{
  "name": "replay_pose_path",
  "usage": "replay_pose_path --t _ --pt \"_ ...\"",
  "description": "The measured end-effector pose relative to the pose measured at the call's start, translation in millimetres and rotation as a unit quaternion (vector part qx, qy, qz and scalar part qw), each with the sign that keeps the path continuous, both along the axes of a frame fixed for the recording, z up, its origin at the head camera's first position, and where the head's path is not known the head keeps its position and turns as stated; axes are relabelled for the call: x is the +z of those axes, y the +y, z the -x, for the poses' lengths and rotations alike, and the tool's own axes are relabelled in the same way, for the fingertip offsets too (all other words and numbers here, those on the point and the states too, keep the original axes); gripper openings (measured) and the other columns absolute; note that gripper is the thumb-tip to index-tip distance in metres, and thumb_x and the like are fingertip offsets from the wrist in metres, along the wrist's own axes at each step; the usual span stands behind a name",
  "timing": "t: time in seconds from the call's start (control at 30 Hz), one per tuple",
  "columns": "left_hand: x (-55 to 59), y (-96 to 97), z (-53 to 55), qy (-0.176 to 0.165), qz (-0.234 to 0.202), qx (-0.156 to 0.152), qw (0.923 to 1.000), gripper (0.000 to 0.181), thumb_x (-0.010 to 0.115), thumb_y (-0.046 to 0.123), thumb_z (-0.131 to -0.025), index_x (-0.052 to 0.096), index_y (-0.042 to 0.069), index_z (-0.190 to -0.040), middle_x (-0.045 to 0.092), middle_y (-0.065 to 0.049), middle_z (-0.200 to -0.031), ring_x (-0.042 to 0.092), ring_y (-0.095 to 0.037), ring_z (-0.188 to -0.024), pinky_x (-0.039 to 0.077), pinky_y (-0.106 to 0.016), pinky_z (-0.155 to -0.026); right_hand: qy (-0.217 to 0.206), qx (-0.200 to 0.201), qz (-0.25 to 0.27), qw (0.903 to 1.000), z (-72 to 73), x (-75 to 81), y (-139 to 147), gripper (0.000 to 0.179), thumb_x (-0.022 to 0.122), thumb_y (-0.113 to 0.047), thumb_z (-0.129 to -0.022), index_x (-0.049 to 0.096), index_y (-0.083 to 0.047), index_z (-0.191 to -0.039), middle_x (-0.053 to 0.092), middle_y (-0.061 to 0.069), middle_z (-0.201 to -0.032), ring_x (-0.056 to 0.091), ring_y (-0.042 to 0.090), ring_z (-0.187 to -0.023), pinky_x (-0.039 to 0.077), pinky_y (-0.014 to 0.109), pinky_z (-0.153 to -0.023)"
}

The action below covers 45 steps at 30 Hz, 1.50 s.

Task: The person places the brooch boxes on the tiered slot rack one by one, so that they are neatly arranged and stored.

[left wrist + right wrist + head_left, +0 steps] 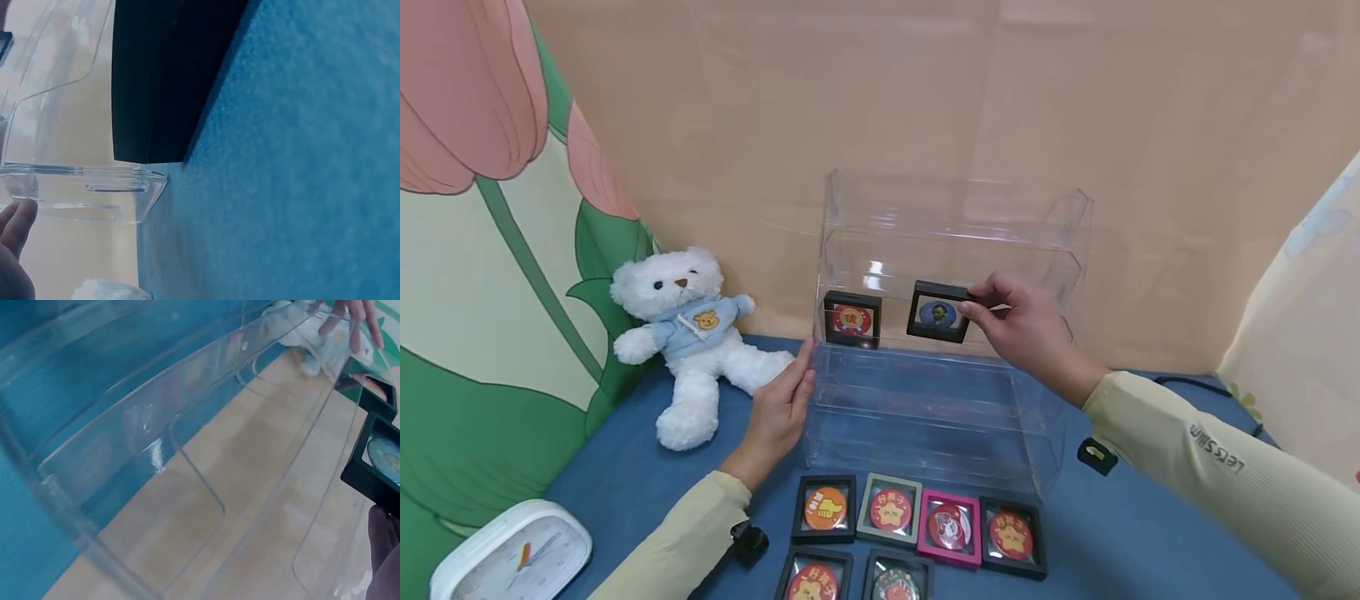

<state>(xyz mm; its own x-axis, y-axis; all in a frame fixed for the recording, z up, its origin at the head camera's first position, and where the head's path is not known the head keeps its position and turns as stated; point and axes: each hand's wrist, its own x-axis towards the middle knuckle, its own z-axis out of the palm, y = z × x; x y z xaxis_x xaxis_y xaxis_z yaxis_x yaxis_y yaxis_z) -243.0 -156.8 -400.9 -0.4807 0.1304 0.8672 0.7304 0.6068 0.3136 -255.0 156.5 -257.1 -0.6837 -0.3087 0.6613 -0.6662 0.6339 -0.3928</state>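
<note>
My right hand [1018,321] pinches the right edge of a black-framed display case [937,312] with a blue portrait badge inside. In the right wrist view this case [375,464] sits above the thumb [379,534]. The case is tilted slightly, within a clear tiered stand [917,392]; whether it touches the tier cannot be told. Left of it, a black-framed case with a red badge [852,319] stands upright in the stand. My left hand [778,408] rests its straight fingers against the stand's left side, and those fingers [19,225] show beside the clear plastic in the left wrist view.
Several framed badges lie in front of the stand, among them a pink-framed one [949,528] and a grey-green one [890,510]. A white teddy bear [692,342] sits at the left, behind a white clock [512,554]. Blue cloth [1150,517] covers the table.
</note>
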Motion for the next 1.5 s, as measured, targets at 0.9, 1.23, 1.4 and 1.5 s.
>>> replay_pose_path --t 0.9,1.23,1.4,1.5 --pt "-2.6 1.1 -3.2 0.001 -0.007 -0.002 1.0 0.051 0.057 -0.003 -0.092 0.043 0.001 -0.141 0.048 -0.012 -0.137 0.05 -0.023 -0.119 0.043 -0.034 -0.094 -0.047 0.022 -0.025 0.9983 6.1 -19.5 -26.2 0.014 0.068 -0.013 -0.089 0.062 -0.006 -0.099 0.068 0.005 -0.09 0.067 0.019 -0.081 0.057 0.034 -0.068" --pt "-3.7 1.0 -3.3 0.014 -0.009 -0.008 0.9998 0.049 0.057 -0.003 -0.092 0.044 -0.001 -0.14 0.049 -0.012 -0.136 0.051 -0.024 -0.118 0.045 -0.038 -0.091 -0.023 0.03 -0.029 0.9989 9.3 -25.0 -32.2 0.015 0.07 -0.012 -0.087 0.061 -0.005 -0.097 0.068 0.005 -0.09 0.066 0.017 -0.079 0.057 0.032 -0.065" --pt "-0.9 1.8 -2.8 -0.002 -0.004 -0.014 0.9999 0.052 0.057 -0.005 -0.091 0.042 0.0 -0.141 0.046 -0.011 -0.139 0.049 -0.023 -0.121 0.042 -0.034 -0.095 -0.025 0.021 -0.018 0.9993 8.0 -25.3 -34.2 0.019 0.071 -0.015 -0.087 0.061 -0.006 -0.101 0.067 0.005 -0.092 0.066 0.017 -0.08 0.056 0.032 -0.067" --pt "-0.5 1.2 -2.6 -0.001 -0.002 -0.013 0.9999 0.053 0.058 -0.007 -0.09 0.042 -0.001 -0.14 0.046 -0.013 -0.138 0.049 -0.024 -0.121 0.042 -0.033 -0.095 -0.038 0.014 -0.014 0.9991 6.9 -25.8 -35.1 0.022 0.07 -0.016 -0.087 0.061 -0.006 -0.105 0.067 0.004 -0.093 0.066 0.017 -0.082 0.056 0.033 -0.07"
